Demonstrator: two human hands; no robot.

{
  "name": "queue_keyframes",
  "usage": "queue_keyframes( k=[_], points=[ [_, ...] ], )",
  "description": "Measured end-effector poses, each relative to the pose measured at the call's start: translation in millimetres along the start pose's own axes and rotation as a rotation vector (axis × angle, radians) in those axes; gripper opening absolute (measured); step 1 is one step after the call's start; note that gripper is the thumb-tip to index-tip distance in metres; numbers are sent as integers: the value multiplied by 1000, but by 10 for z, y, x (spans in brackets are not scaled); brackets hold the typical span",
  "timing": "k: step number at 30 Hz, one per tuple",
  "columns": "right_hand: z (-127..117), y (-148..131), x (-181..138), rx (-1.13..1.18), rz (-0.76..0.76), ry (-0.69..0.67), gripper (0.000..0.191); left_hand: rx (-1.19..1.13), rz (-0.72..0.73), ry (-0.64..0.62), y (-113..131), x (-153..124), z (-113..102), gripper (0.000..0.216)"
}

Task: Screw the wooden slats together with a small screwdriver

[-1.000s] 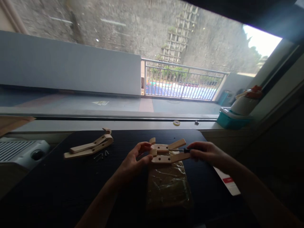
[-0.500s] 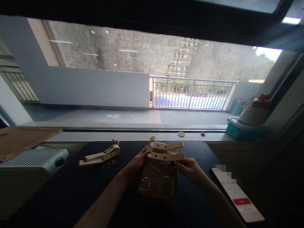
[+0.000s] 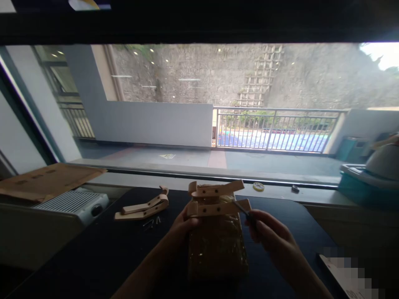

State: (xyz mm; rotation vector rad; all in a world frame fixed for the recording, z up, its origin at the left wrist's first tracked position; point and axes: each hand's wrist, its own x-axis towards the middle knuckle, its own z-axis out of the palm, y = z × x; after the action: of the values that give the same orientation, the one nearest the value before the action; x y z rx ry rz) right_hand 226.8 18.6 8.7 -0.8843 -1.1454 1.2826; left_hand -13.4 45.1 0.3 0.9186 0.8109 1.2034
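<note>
A brown box wrapped in shiny tape lies on the dark table with two pale wooden hooks across its top. The far hook and the near hook each show two dark holes and a curled left end. My left hand is closed at the near hook's left end, its thumb against it and the box edge; its other fingers are partly hidden. In my closed right hand is a screwdriver with a dark handle, its thin metal shaft over the near hook's right end.
Left on the table lie more wooden hooks and several screws. A phone is at the lower right. On the sill are a tape roll, a small dark object and a teal bin. Cardboard covers a heater.
My right hand has left the near hook and now holds a screwdriver. The two hooks on the box sit farther apart. The view has turned left.
</note>
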Motion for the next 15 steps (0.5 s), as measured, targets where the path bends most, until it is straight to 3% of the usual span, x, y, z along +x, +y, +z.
queue_keyframes(
  k=[4,7,10,15],
  points=[
    [88,3,-16,-114,-68,75,38,51,64,80,82,-30,-45,64],
    [129,71,3,-256,-124,147,36,97,51,63,134,-75,-30,66],
    [120,105,1,-321,-166,214,46,156,28,35,163,-106,21,66],
    [160,47,-72,-378,-217,226,47,171,60,17,188,-140,116,64]
  ],
)
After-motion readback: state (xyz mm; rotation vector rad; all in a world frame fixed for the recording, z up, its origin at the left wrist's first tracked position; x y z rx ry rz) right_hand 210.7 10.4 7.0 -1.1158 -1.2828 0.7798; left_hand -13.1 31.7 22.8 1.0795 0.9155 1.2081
